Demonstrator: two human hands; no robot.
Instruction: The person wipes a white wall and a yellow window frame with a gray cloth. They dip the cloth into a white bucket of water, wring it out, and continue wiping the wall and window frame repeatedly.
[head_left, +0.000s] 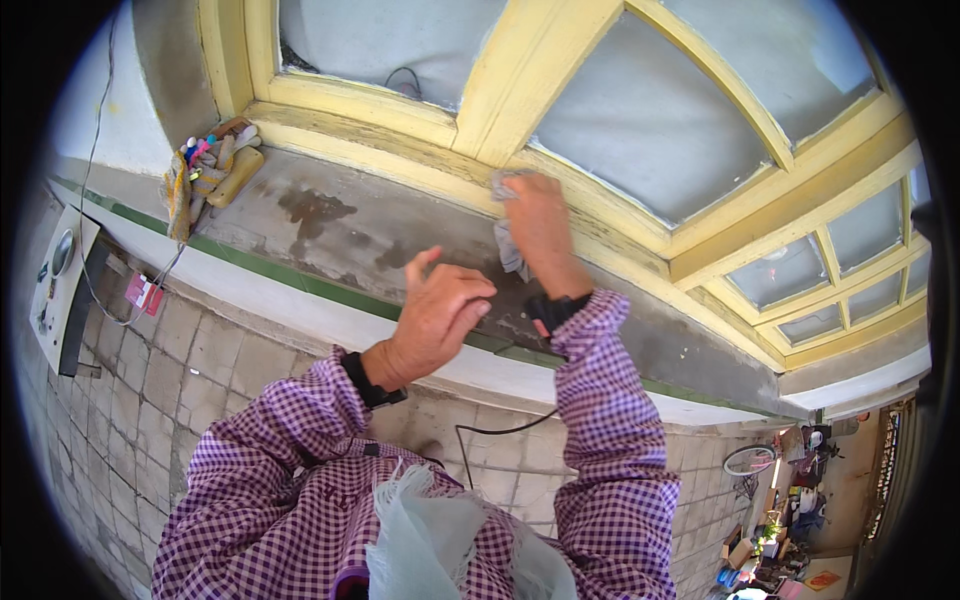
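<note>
My right hand (538, 229) grips a grey cloth (508, 251) against the lower rail of a yellow painted window frame (420, 172). Part of the cloth hangs below my fingers over the grey window sill (427, 232). Over the green-tiled sill edge, to the left of it, my left hand (439, 311) is raised with its fingers loosely bent and nothing in them. Dark wet patches (311, 217) mark the sill. The window's glass panes (645, 120) rise above the frame's lower rail.
Gloves (178, 196), a yellow block (236, 177) and small colourful items lie at the sill's left end. A small table (64, 289) stands at the far left beside a hanging cable (88, 172). A bicycle (750, 460) and stored goods are at the lower right.
</note>
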